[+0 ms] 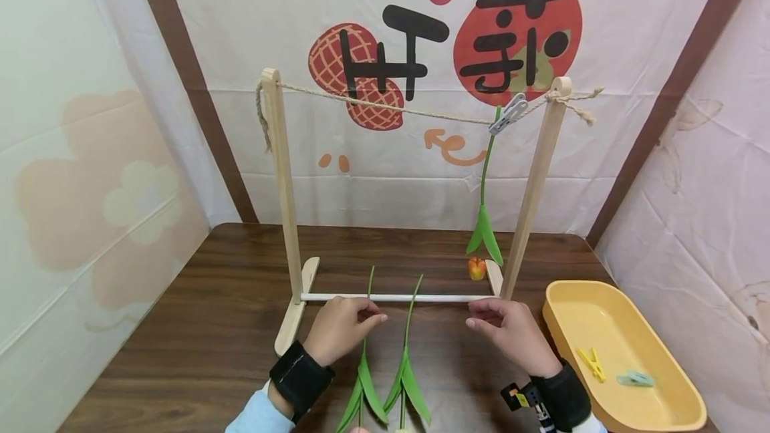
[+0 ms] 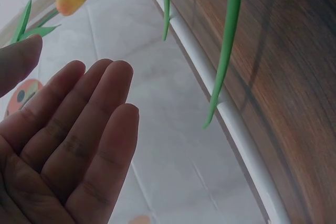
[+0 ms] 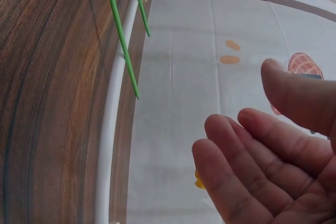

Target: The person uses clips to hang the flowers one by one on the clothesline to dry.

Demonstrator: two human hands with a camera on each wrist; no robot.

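My left hand is held over the table with its fingers loosely bent and nothing between them; in the head view it overlaps the stem of the left artificial tulip. A second tulip lies just right of it, and both stems reach over the stand's white rod. Also holding nothing, my right hand is near the rod's right end, its fingers relaxed. Behind it, a grey clothespin clips another tulip to the rope, its orange-yellow bloom hanging down.
Two wooden posts, left and right, carry the rope. At the right of the table a yellow tray contains a yellow clothespin and a pale green clothespin. A printed cloth hangs behind.
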